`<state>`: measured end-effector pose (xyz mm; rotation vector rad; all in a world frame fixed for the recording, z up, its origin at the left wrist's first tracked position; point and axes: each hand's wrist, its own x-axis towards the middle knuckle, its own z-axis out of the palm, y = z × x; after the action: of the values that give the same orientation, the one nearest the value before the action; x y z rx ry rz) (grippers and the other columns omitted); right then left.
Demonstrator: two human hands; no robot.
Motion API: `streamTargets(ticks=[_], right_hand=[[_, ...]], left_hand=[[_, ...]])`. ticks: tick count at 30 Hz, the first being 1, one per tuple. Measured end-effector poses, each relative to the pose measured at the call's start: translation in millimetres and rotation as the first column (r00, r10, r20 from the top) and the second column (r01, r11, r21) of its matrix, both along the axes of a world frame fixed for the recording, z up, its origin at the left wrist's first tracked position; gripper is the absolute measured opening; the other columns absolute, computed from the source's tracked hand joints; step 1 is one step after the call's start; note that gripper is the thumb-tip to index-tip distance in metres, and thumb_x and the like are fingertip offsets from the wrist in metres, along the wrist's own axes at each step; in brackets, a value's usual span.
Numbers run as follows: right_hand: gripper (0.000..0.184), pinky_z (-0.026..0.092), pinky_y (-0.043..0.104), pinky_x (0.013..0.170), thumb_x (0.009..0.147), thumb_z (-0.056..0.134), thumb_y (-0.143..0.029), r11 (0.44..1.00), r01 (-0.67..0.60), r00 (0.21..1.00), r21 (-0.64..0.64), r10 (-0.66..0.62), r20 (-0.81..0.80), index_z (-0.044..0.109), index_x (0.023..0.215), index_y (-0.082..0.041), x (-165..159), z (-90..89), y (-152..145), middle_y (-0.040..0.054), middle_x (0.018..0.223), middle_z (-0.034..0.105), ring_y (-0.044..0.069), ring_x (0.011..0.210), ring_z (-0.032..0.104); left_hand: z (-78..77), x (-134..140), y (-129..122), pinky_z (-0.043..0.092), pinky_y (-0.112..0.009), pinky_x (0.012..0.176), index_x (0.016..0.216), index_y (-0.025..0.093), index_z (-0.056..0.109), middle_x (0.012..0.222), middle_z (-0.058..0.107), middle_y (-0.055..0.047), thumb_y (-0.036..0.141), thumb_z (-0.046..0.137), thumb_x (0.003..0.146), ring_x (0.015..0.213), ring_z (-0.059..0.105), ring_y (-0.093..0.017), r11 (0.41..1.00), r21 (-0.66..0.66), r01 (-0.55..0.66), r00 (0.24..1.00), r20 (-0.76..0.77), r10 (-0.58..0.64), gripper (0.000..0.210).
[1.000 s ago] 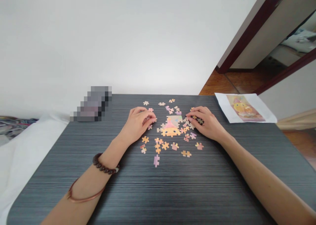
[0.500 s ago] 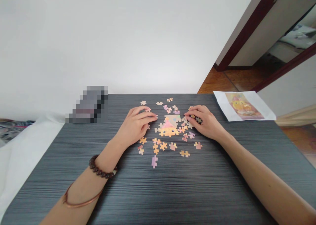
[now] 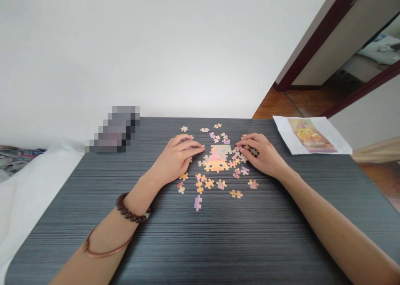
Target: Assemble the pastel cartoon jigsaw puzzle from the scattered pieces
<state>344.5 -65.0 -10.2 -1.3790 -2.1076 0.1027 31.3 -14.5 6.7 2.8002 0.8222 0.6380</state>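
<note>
A partly joined jigsaw puzzle [image 3: 218, 158] lies in the middle of the dark table, showing a pink shape above a yellow face with blue eyes. Along its left side rests my left hand [image 3: 177, 158], fingers stretched and apart, the index fingertip at a small puzzle piece [image 3: 203, 147] and the palm covering others. On the right, my right hand [image 3: 261, 153] lies with bent fingers, thumb and fingers apart, the tips among loose pieces [image 3: 240, 155] beside the joined part. What lies under those fingers is partly hidden. More loose pieces [image 3: 209, 183] are spread below the puzzle.
A white sheet [image 3: 339, 137] with a printed picture of a yellow figure lies at the table's back right. At the back left is a blurred-out dark object [image 3: 114, 131]. The dark table [image 3: 200, 247] meets a white wall [image 3: 187, 51] behind; white cloth [image 3: 40, 189] lies to the left.
The view has shifted slightly, so everything sits a little further right. Both hands stay in about the same place beside the puzzle, with the left fingers a little straighter.
</note>
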Motion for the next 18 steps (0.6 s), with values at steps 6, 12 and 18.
streamTargets(ticks=[6, 12, 18], right_hand=[[0.020, 0.051, 0.047, 0.098, 0.098, 0.057, -0.030, 1.000, 0.003, 1.000, -0.026, -0.004, -0.016, 0.071, 0.108, -0.021, -0.2, 1.7, -1.1, 0.0114, 0.109, 0.070, 0.027, 0.109, 0.063], [0.019, 0.052, 0.048, 0.095, 0.097, 0.057, -0.030, 1.000, 0.015, 1.000, -0.014, -0.015, -0.006, 0.072, 0.105, -0.022, 0.2, -0.8, -0.2, 0.0113, 0.107, 0.069, 0.028, 0.107, 0.064], [0.019, 0.052, 0.047, 0.094, 0.098, 0.056, -0.029, 1.000, 0.001, 1.000, 0.002, -0.001, -0.007, 0.072, 0.104, -0.022, 1.5, -2.3, 0.9, 0.0114, 0.107, 0.068, 0.027, 0.105, 0.064]], left_hand=[[2.7, -3.8, 0.8, 0.048, -0.046, 0.103, 0.118, 0.016, 0.068, 0.117, 0.068, -0.008, 0.002, 0.041, 0.089, 0.112, 0.055, -0.025, 0.971, 0.009, -0.239, 0.965, 0.115, 0.237, 0.041], [-3.0, -10.7, 6.5, 0.049, -0.045, 0.100, 0.105, 0.014, 0.071, 0.109, 0.069, -0.010, 0.006, 0.042, 0.088, 0.106, 0.058, -0.027, 0.920, 0.036, -0.391, 0.919, 0.077, 0.387, 0.034], [-4.4, -6.4, 2.3, 0.048, -0.049, 0.100, 0.113, 0.016, 0.071, 0.111, 0.069, -0.010, 0.031, 0.053, 0.096, 0.108, 0.058, -0.029, 0.925, 0.036, -0.379, 0.925, 0.034, 0.378, 0.029]])
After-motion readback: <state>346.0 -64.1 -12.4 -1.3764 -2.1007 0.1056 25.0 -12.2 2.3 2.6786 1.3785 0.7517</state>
